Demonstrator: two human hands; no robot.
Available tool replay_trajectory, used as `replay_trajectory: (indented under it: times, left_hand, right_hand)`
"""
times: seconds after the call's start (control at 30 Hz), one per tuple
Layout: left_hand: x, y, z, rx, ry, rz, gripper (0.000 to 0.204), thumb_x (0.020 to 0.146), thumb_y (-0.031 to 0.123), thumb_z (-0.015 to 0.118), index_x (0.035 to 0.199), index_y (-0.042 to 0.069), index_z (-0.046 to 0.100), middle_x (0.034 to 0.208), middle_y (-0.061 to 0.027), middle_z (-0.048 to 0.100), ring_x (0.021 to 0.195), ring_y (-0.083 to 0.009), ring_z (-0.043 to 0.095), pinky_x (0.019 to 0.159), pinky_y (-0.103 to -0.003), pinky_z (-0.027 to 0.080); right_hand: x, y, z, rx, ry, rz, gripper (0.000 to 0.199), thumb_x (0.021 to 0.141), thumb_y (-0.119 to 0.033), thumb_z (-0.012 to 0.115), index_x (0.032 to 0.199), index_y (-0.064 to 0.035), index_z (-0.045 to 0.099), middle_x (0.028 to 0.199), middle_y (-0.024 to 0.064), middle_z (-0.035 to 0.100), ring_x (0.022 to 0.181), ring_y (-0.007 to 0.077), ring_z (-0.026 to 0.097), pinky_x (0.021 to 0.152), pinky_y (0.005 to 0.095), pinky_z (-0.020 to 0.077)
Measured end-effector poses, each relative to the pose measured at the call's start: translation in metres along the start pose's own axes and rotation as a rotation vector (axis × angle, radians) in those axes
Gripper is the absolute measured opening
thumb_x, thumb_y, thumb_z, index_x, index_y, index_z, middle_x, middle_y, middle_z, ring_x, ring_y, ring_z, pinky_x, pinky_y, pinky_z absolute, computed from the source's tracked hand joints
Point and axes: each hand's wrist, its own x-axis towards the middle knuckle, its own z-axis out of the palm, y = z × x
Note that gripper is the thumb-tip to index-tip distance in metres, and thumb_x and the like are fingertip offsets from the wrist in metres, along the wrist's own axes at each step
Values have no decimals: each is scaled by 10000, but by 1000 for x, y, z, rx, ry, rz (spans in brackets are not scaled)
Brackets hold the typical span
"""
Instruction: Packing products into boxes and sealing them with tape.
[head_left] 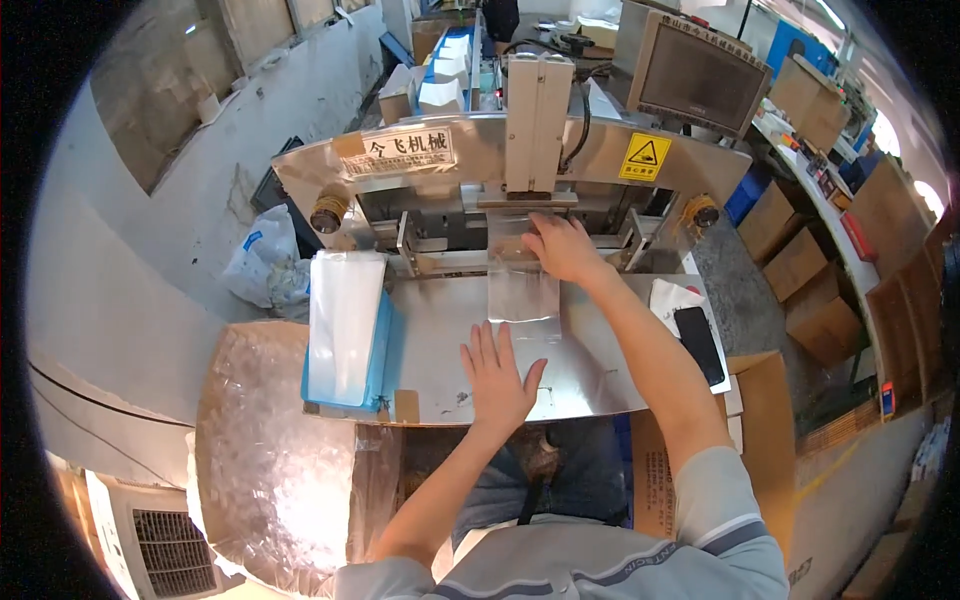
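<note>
A clear plastic sheet or bag (522,298) lies flat on the metal worktable (440,310), its far end reaching under the press head of the machine (537,125). My right hand (567,250) rests on the far right part of this plastic, fingers stretched toward the left, close below the press bar (527,200). Below the near edge of the plastic, my left hand (498,390) is spread flat, fingertips at that edge and thumb out to the right. Neither hand grips anything that I can see.
At the table's left stands a blue tray (383,350) with a stack of clear plastic sheets (345,320). A black phone (700,345) lies at the right edge. A carton of crumpled clear plastic (270,450) sits lower left; a monitor (700,80) stands behind the machine.
</note>
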Motion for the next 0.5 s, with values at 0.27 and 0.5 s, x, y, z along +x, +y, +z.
replay_trajectory:
  times: [0.27,0.5]
  left_hand:
    - [-1,-10,2,-67,109,-70,827,900,434,636,1443,-78,280,1473,-320,308,1389,-500,255,1119,-624,185]
    - [-1,-6,3,-69,80,-66,826,903,433,634,1438,-88,281,1458,-330,326,1381,-509,266,1118,-619,190]
  right_hand:
    - [12,2,1,-104,-66,11,584,1009,-435,409,1375,19,448,1292,254,572,1223,401,536,1084,568,325]
    - [-46,13,-11,241,264,5,558,999,-338,490,1395,48,419,1379,249,515,1253,427,511,1091,481,347]
